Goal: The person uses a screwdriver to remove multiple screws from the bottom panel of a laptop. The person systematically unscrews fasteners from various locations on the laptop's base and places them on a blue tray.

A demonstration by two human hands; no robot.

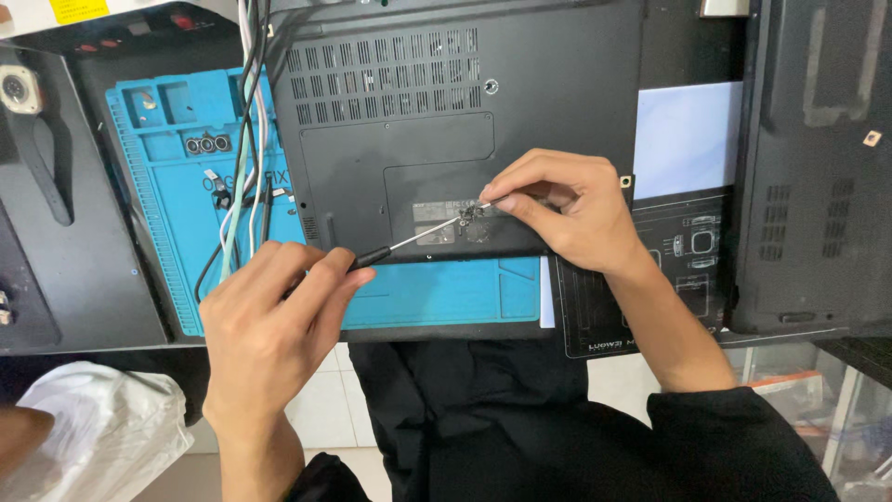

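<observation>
The left hand (269, 316) enters from the lower left, wrist low, back of the hand toward the camera. Its fingers are curled around the black handle of a screwdriver (409, 240) — a closed, pinching grasp near the handle's front end. The thin metal shaft runs up and to the right, its tip meeting the underside of a black laptop (465, 112) that lies bottom-up on a blue repair mat (437, 297).

The right hand (567, 209) reaches in from the lower right, forearm in a black sleeve, wrist bent so the fingers point left. Thumb and forefinger are pressed together at the shaft's tip, steadying it on the laptop base beside a label; the remaining fingers are folded under.

A bundle of cables (243, 139) hangs across the mat's left part. A second dark laptop (818, 167) lies at the right.
</observation>
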